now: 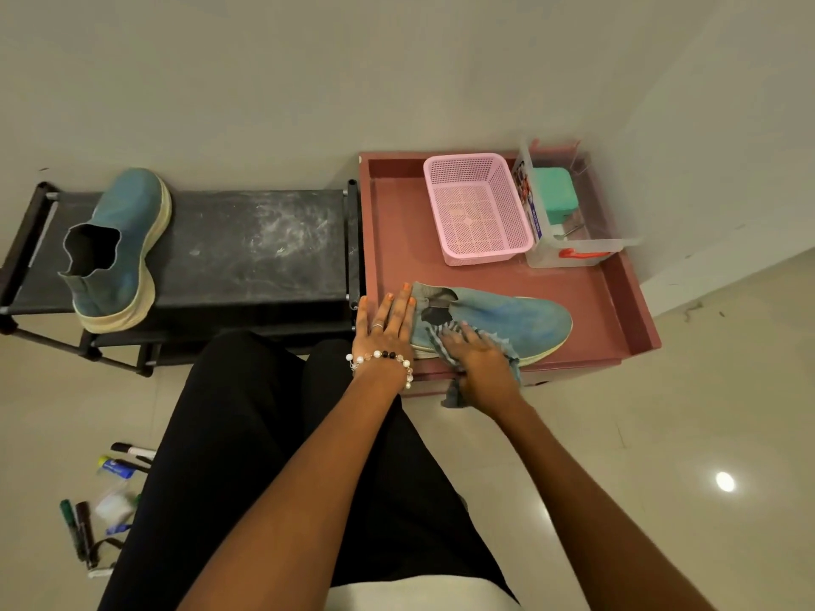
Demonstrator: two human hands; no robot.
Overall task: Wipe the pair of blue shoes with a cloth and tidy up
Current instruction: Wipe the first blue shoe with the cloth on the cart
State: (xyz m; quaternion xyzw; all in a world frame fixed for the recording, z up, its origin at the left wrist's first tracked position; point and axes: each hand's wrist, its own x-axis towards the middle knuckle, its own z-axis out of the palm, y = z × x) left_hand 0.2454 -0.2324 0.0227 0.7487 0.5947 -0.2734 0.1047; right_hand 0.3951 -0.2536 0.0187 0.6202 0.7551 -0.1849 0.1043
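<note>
One blue shoe (520, 317) lies on its side on the pink tray-like table (397, 240), toe pointing right. My right hand (480, 361) presses a blue-grey cloth (458, 392) against the shoe's near side. My left hand (386, 324) lies flat with fingers spread against the shoe's heel end, holding nothing. The other blue shoe (119, 244) stands upright on the black shoe rack (251, 244) at the left, apart from both hands.
A pink mesh basket (478, 209) and a clear plastic box (569, 218) with a green item stand at the back of the table. Markers and pens (106, 491) lie on the tiled floor at lower left. My black-clad legs fill the lower middle.
</note>
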